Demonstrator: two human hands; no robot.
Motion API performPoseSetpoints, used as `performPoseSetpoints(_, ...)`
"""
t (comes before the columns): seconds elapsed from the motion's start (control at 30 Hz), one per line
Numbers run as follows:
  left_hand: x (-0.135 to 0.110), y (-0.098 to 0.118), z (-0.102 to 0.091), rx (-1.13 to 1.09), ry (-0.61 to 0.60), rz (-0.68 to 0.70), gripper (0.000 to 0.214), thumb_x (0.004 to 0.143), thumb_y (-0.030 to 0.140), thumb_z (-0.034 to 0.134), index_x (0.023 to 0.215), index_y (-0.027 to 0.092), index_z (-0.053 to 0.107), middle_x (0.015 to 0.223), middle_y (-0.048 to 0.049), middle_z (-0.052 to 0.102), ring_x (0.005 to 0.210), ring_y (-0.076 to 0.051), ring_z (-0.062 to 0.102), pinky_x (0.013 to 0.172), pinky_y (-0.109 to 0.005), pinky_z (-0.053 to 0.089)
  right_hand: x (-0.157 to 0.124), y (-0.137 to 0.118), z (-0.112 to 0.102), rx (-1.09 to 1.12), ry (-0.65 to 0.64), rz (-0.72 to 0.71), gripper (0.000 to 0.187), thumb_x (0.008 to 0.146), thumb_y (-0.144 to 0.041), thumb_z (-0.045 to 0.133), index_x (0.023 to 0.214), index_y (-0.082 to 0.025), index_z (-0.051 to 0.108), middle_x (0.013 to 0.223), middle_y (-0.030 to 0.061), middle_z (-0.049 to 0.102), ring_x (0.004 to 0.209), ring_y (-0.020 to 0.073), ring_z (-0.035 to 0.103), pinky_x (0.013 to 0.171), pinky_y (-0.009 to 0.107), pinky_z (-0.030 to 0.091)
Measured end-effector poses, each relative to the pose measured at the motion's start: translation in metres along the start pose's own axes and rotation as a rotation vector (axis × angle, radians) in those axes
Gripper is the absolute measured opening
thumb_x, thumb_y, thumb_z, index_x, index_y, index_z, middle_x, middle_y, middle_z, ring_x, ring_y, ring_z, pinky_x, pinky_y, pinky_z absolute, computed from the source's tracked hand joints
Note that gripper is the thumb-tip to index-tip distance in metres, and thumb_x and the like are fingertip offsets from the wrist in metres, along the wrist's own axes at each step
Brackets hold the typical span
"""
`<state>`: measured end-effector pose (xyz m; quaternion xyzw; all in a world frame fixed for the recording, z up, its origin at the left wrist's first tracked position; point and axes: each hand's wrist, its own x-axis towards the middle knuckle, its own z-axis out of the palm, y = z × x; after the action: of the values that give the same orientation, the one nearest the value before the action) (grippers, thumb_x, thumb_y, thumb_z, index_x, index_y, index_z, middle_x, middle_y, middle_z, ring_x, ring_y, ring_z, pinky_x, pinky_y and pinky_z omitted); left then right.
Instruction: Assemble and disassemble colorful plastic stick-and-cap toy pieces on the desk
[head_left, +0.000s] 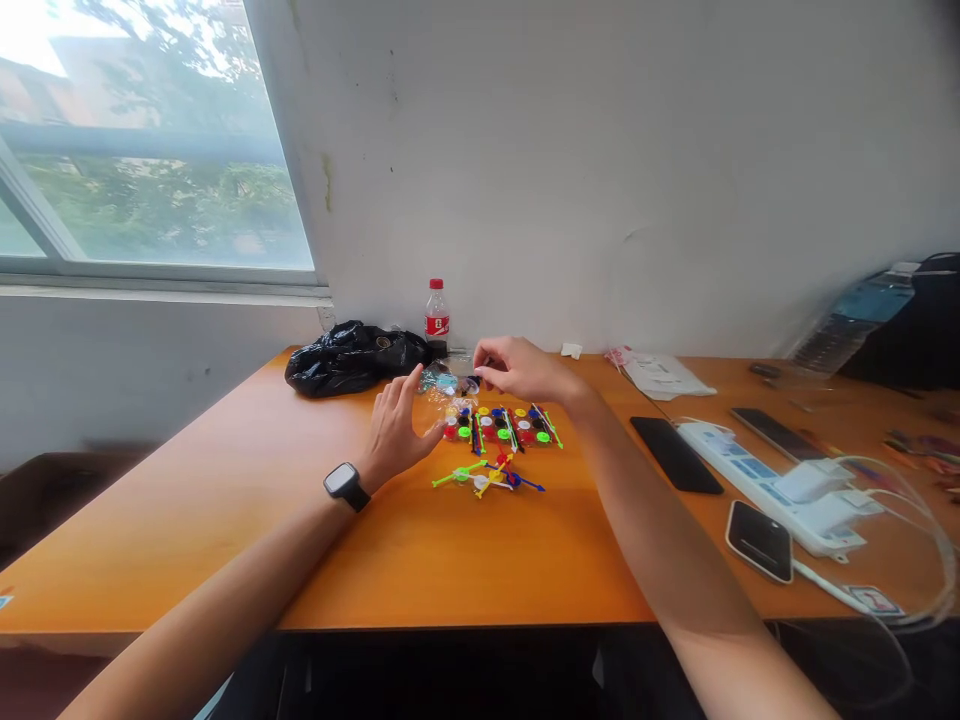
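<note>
My left hand [400,428], with a dark-strapped watch [346,486] on its wrist, has its fingers stretched out beside a crinkled clear plastic bag [435,392]; whether it touches the bag I cannot tell. Over the bag's right side, my right hand [519,368] is closed in a pinch. What sits between those fingertips is too small to make out. Closer to me lie packs of coloured discs and sticks [497,425] in a row. In front of them is a loose pile of coloured plastic arrows with round discs [491,476].
Behind the bag stand a red-capped bottle [436,318] and a black plastic bag [352,358] against the wall. To the right are a black phone [675,455], a white power strip [765,480] with cables, a power bank [759,540] and a white packet [660,372].
</note>
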<state>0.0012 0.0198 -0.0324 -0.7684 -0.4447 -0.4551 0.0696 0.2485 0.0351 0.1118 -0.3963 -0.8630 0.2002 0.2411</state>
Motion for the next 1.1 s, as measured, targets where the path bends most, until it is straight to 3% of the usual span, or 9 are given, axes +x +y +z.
performPoseSetpoints(0.3, 0.001, 0.005, -0.002, -0.059, 0.024, -0.012, 0.071, 0.087, 0.037, 0.078, 0.148, 0.028, 0.043, 0.133, -0.0112, 0.058, 0.121, -0.031, 0.061, 0.106, -0.047, 0.050, 0.003, -0.025, 0.017, -0.027, 0.084, -0.099, 0.013, 0.090, -0.022, 0.064, 0.084, -0.017, 0.074, 0.079, 0.0037, 0.071, 0.071, 0.0157, 0.061, 0.066, 0.027, 0.040)
performPoseSetpoints(0.53, 0.000, 0.002, 0.000, -0.061, 0.076, -0.007, 0.069, 0.083, 0.035, 0.081, 0.142, 0.026, 0.045, 0.127, -0.0098, 0.064, 0.110, -0.029, 0.065, 0.098, -0.045, 0.052, -0.001, -0.035, 0.021, -0.080, 0.117, -0.096, 0.013, 0.092, -0.019, 0.059, 0.090, -0.017, 0.072, 0.078, 0.0023, 0.069, 0.068, 0.0137, 0.057, 0.062, 0.027, 0.037)
performPoseSetpoints(0.67, -0.001, 0.000, 0.002, -0.045, 0.097, -0.001, 0.076, 0.082, 0.038, 0.083, 0.145, 0.025, 0.044, 0.121, -0.0096, 0.066, 0.098, -0.027, 0.066, 0.092, -0.043, 0.052, -0.003, -0.034, 0.021, -0.031, 0.061, -0.083, 0.009, 0.093, -0.021, 0.060, 0.092, -0.018, 0.069, 0.082, 0.0021, 0.071, 0.067, 0.0128, 0.058, 0.061, 0.026, 0.037)
performPoseSetpoints(0.83, -0.001, 0.001, 0.003, -0.047, 0.133, 0.009, 0.085, 0.078, 0.045, 0.087, 0.147, 0.024, 0.043, 0.119, -0.0093, 0.066, 0.098, -0.027, 0.066, 0.092, -0.043, 0.052, -0.004, -0.038, 0.022, -0.029, -0.046, -0.088, 0.009, 0.090, -0.019, 0.062, 0.091, -0.018, 0.071, 0.089, 0.0024, 0.074, 0.068, 0.0117, 0.060, 0.062, 0.024, 0.039)
performPoseSetpoints(1.1, 0.000, 0.003, -0.001, -0.062, 0.146, 0.018, 0.080, 0.079, 0.049, 0.086, 0.144, 0.024, 0.046, 0.118, -0.0094, 0.066, 0.095, -0.025, 0.064, 0.091, -0.042, 0.051, -0.004, -0.038, 0.022, -0.053, -0.184, -0.038, 0.020, 0.089, -0.018, 0.063, 0.105, -0.019, 0.074, 0.094, 0.0026, 0.077, 0.066, 0.0116, 0.061, 0.060, 0.023, 0.040)
